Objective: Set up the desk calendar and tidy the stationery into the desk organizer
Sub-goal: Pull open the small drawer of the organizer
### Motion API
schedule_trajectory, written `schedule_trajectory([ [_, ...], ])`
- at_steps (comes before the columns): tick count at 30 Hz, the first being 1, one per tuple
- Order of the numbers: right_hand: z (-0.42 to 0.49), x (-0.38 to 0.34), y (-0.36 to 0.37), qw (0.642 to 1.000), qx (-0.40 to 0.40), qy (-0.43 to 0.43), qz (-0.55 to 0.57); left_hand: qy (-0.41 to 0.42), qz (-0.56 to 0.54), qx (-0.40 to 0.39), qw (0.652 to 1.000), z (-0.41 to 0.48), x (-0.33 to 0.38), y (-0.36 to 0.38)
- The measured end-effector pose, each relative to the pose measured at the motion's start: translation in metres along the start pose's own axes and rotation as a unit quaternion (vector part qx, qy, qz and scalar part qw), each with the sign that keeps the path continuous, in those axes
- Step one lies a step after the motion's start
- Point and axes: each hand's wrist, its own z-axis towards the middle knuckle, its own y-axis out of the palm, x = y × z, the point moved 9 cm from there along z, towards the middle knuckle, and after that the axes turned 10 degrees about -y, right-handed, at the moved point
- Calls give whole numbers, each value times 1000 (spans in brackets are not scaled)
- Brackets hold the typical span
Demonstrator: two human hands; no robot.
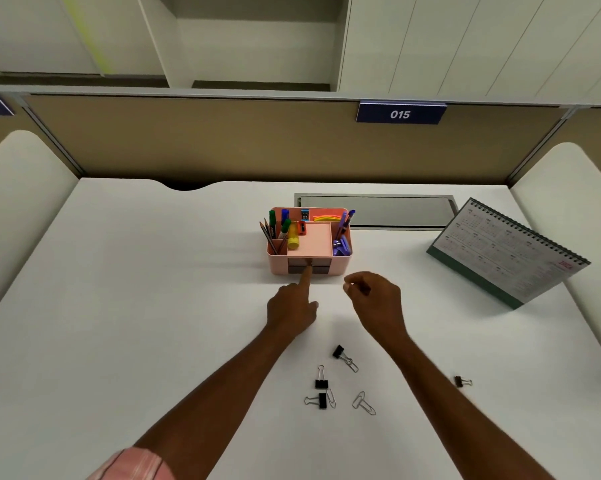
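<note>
1. At the near edge of the bench [153, 289], between the forearms, lie three black binder clips [321, 382] and a few wire paper clips [363, 403]. A fourth binder clip lies well apart to the right.
2. Handling estimate: the clips are light, stiff and small. The wire is likely to be slippery on the smooth top. Take a binder clip by its black body or its wire loops. Pinch a paper clip at its raised loop with the fingertips.
3. Left hand [292, 310]: the index finger is straight, with its tip at the small drawer [318, 270] in the organizer front. The other fingers are curled and hold nothing.
4. Right hand [378, 299]: it hovers just beside the left hand, clear of the bench. The fingers are curled and the thumb and forefinger are close together. Whether they pinch a small item cannot be told.
5. The pink organizer [278, 266] stands mid-bench with pens, pencils and markers upright in its compartments. It is probably light plastic, so brace the body when working the drawer.
6. The calendar [510, 251] stands tent-wise at the far right, well apart from the organizer. It is probably light card, so lift it by the base edges.
</note>
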Motion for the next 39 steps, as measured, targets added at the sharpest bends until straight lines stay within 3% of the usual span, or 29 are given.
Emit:
schedule_trajectory([
  [7,-63,36,-10,993,-1,86,77,-28,29,40,998,5,4,1],
  [17,-118,72,-20,989,-43,135,49,-19,38,27,999,-3,4,7],
  [39,-168,78,-18,986,-44,148,62,-5,31,21,999,-60,-14,37],
])
